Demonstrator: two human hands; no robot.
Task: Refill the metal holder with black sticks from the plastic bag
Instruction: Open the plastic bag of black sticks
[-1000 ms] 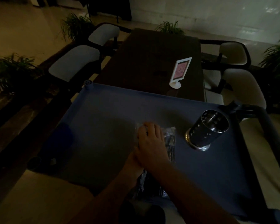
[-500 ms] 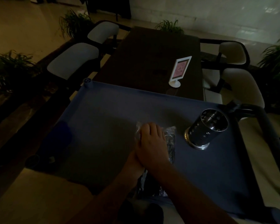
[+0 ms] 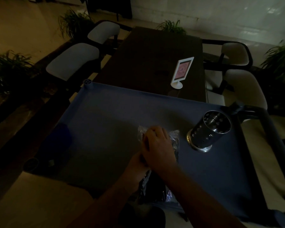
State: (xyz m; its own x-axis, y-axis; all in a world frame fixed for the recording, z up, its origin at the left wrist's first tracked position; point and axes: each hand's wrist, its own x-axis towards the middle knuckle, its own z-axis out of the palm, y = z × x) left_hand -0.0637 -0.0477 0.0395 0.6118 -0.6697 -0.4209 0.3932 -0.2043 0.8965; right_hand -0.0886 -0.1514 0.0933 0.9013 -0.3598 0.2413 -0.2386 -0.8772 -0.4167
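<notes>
Bag [image 3: 174, 139] of black sticks is seen lying lengthwise on the blue tray [image 3: 105, 122], its near end toward the person, its far end just left of the holder [image 3: 209, 130]. Holder is standing upright at the tray's right side, near the bag but apart from it; its mouth looks empty, though the dim light leaves this uncertain.

Right hand [image 3: 158, 147] is laid palm-down over the bag's upper part, fingers curled loosely onto the plastic; whether they are pinching it or only pressing it flat cannot be told. Left hand [image 3: 138, 163] is tucked under and beside the right wrist, against the bag's left edge; its fingers are hidden, so their state cannot be told.

Step in hand is judged to be the first: the bag is being steadied or opened, and no stick is seen outside it. Refilling is not yet begun.

Next move is judged to call for the bag's mouth to be found and parted, a bundle of sticks to be drawn out, and that bundle to be carried right and lowered end-first into the holder. Crinkled plastic may cling to the sticks, so the bag should be held down while they are pulled.
</notes>
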